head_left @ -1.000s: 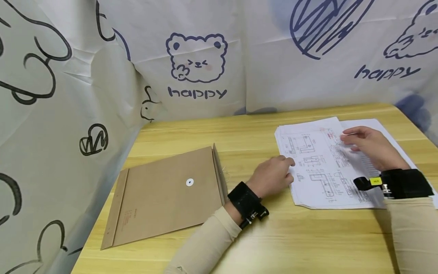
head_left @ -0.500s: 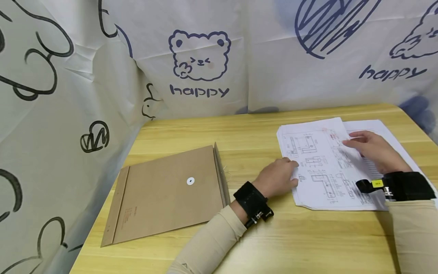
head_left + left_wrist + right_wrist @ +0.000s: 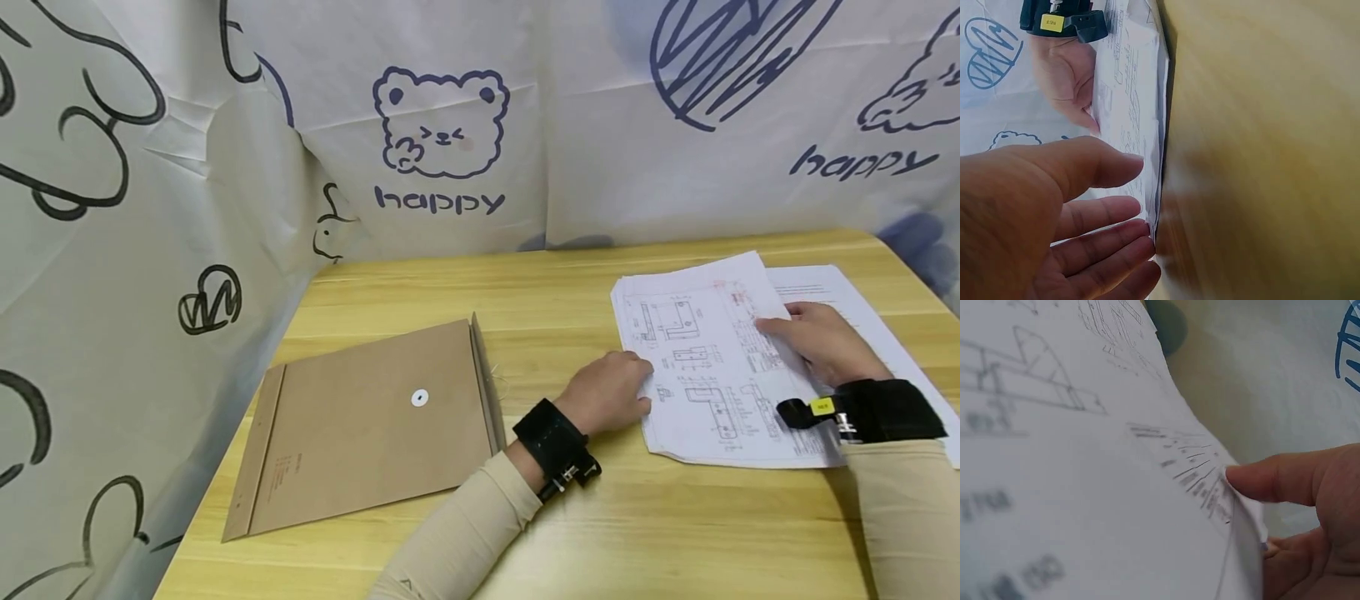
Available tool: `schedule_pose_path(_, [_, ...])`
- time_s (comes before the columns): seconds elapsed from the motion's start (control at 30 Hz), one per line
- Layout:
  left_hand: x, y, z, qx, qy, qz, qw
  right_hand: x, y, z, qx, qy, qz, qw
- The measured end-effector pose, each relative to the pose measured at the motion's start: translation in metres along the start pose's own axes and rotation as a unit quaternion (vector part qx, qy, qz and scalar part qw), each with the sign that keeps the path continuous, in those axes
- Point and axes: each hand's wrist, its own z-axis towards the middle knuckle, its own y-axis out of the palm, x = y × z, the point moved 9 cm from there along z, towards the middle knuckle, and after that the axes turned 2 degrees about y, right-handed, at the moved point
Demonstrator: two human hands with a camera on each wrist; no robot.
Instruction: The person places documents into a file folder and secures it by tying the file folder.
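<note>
White sheets printed with technical drawings (image 3: 701, 358) lie in a stack on the right of the table. My right hand (image 3: 832, 343) pinches the right edge of the upper sheets, thumb on top and fingers beneath; in the right wrist view that edge bows up by the thumb (image 3: 1266, 478). At the stack's left edge is my left hand (image 3: 609, 392). In the left wrist view its fingers (image 3: 1107, 250) are extended against the edge, with the thumb spread above them. A sheet of printed text (image 3: 885, 333) shows from under the drawings on the right.
A brown kraft document folder (image 3: 367, 425) with a white button closure lies left of the hands, its right flap slightly raised. The wood-patterned table (image 3: 675, 533) meets a white cloth backdrop (image 3: 600, 167) with cartoon bears behind and at the left.
My right hand has come down onto the right edge of the drawings and now pinches it, lifting that side a little. My left hand stays at the left edge.
</note>
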Motion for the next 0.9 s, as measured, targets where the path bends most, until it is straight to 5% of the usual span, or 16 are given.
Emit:
schedule_pose_path(0.33, [0.001,0.001,-0.003,0.010,0.001,0.000,0.9999,-0.012,-0.007,-0.005,0.046,-0.056,0.073,0.995])
schedule_pose_path(0.5, [-0.003,-0.005,-0.008,0.007,-0.014,-0.020,0.9997,-0.023,-0.006,-0.009,0.030,-0.064,0.128,0.989])
schedule_pose_path(0.9, [-0.034,-0.046,-0.021,0.064,-0.085,-0.085,0.9907,-0.044,-0.002,-0.022,0.035,-0.083,0.264,0.960])
